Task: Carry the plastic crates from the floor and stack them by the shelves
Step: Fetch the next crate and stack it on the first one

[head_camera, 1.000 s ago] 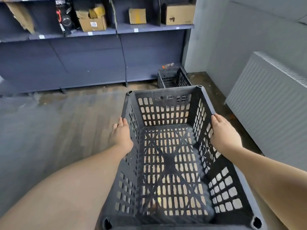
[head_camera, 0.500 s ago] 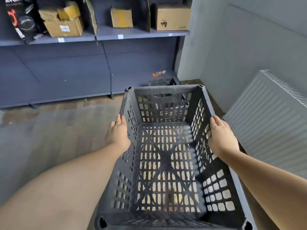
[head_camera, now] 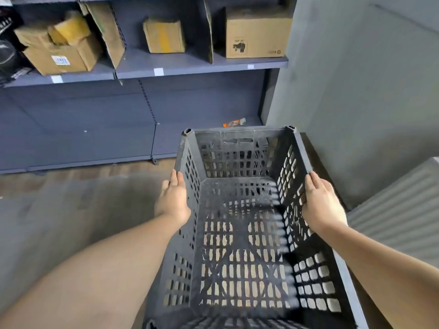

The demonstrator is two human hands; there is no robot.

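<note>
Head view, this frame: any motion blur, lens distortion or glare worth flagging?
Head view: the crate floor and the wood floor are smeared by motion blur; shelf boxes stay fairly sharp. Wide-angle bending shows on the shelf edges and the forearms. Lighting is soft and even, with no glare. Both hands' grip, left hand and right hand, reads clearly.

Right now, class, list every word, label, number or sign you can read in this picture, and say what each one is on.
Nothing can be read for certain.
Large cardboard box: a dark printed symbol with small text, too blurred.
Open box at the left: a white sticker, too small.
Shelf edge: white tags, no print legible.
Black package at the far left: pale lettering, unreadable.
Crate: no text seen.
</note>
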